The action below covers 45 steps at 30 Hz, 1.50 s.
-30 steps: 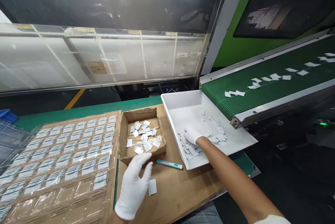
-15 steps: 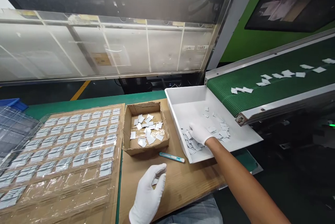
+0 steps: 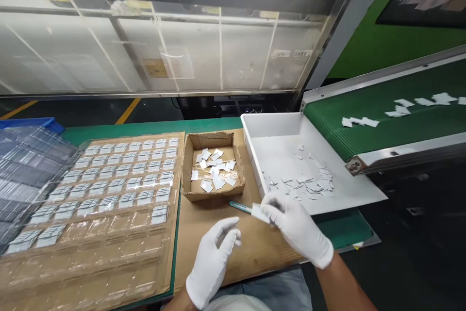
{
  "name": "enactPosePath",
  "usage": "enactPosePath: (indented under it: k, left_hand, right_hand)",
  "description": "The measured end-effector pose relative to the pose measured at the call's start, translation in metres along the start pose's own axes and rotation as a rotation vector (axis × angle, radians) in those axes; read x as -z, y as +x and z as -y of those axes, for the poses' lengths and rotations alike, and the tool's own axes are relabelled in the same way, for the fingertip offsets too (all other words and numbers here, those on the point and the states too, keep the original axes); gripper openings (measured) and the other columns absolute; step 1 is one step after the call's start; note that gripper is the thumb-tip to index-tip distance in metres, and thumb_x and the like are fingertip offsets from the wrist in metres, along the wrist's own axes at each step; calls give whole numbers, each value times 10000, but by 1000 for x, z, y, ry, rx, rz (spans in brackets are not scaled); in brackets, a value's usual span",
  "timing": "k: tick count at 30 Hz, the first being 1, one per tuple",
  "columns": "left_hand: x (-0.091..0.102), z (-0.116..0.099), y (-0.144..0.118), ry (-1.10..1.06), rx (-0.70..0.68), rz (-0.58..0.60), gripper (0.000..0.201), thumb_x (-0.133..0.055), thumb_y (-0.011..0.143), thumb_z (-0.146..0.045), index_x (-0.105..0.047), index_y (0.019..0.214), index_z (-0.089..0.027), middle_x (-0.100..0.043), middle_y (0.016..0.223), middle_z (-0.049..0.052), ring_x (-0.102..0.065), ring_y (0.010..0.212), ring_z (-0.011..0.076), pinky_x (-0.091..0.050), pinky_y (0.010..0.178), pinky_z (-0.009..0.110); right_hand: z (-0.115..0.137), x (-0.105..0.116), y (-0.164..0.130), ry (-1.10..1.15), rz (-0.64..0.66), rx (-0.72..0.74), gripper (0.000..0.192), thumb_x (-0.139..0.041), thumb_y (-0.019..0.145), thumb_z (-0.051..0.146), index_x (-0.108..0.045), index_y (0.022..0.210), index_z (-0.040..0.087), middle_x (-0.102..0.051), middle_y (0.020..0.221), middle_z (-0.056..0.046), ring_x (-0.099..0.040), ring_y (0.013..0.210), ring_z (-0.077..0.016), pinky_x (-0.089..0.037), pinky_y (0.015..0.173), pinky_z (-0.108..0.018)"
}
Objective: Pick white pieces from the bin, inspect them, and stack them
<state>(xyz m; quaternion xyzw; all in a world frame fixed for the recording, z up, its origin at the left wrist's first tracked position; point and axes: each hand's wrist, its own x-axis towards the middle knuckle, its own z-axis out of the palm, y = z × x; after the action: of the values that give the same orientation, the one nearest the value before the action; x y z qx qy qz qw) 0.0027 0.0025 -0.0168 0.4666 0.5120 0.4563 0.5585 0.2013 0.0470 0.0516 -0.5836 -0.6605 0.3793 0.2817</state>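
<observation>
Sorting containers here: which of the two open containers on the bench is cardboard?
The small brown cardboard box, left of the larger white plastic tray below the conveyor's end; both hold small white pieces.

- Two white-gloved hands: left hand, right hand.
- One open brown cardboard box at 12 o'clock.
- One white plastic bin at 1 o'clock.
- One teal-handled utility knife.
- One clear blister tray at 9 o'clock.
- One green conveyor belt at 2 o'clock.
</observation>
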Motion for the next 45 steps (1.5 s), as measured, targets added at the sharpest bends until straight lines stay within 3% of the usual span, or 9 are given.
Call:
enactPosePath:
  k: [2, 4, 7, 10, 12, 22, 31, 45]
  left_hand:
    - [-2, -7, 3, -119, 52, 58, 429, -642, 802, -502, -684, 1033, -143, -687, 635, 15, -649, 541, 167, -567, 585, 300]
    - [-4, -11, 4, -152, 121, 100, 408, -691, 751, -502, -704, 923, -132, -667, 593, 9, -610, 461, 147, -535, 501, 279]
    - [-5, -13, 3, -114, 214, 30, 300, -738, 692, -435, -695, 716, -139, -679, 607, 28, -591, 424, 135, -503, 421, 252]
    - [-6, -13, 1, -99, 214, -45, 241, -742, 659, -389, -700, 672, -152, -694, 642, 38, -614, 470, 148, -519, 419, 247]
    - [-6, -12, 0, -106, 224, -52, 232, -739, 644, -381, -702, 657, -153, -693, 681, 38, -609, 465, 142, -516, 399, 241]
    - [-5, 1, -1, -154, 261, -8, 261, -731, 686, -392, -704, 691, -133, -656, 664, 15, -576, 399, 103, -495, 388, 221]
    - [-5, 2, 0, -234, 236, 12, 329, -719, 716, -457, -705, 675, -131, -631, 630, 13, -558, 448, 108, -478, 414, 215]
    - [-4, 1, -3, -157, 202, 16, 327, -677, 769, -464, -713, 741, -140, -632, 641, 17, -548, 485, 127, -471, 480, 245]
  right_hand:
    - [5, -19, -16, 178, 94, 24, 158, -573, 881, 257, -611, 737, 204, -594, 663, 33, -549, 617, -123, -428, 597, -213]
    - [5, -35, -26, 270, 114, 0, 164, -596, 873, 251, -638, 723, 199, -625, 695, 20, -576, 666, -131, -451, 650, -222]
    - [0, -53, -35, 440, 97, -90, 92, -653, 847, 287, -693, 850, 204, -711, 846, -13, -649, 804, -167, -498, 753, -249]
    - [-7, -64, -42, 531, 97, -183, 276, -767, 739, 253, -704, 1005, 214, -745, 1003, -37, -682, 919, -209, -524, 819, -280]
    - [-10, -68, -46, 542, 78, -235, 303, -782, 719, 252, -712, 1011, 210, -759, 993, -43, -692, 910, -217, -534, 810, -288]
    - [-14, -73, -49, 618, 51, -397, 338, -828, 662, 255, -730, 981, 204, -776, 966, -34, -697, 884, -209, -544, 776, -266]
    - [-13, -73, -47, 618, 46, -415, 320, -787, 657, 183, -733, 972, 198, -781, 955, -33, -711, 869, -212, -551, 790, -279]
    - [-15, -74, -47, 565, -6, -442, 383, -779, 610, 196, -732, 990, 181, -766, 899, -40, -697, 850, -236, -546, 790, -320]
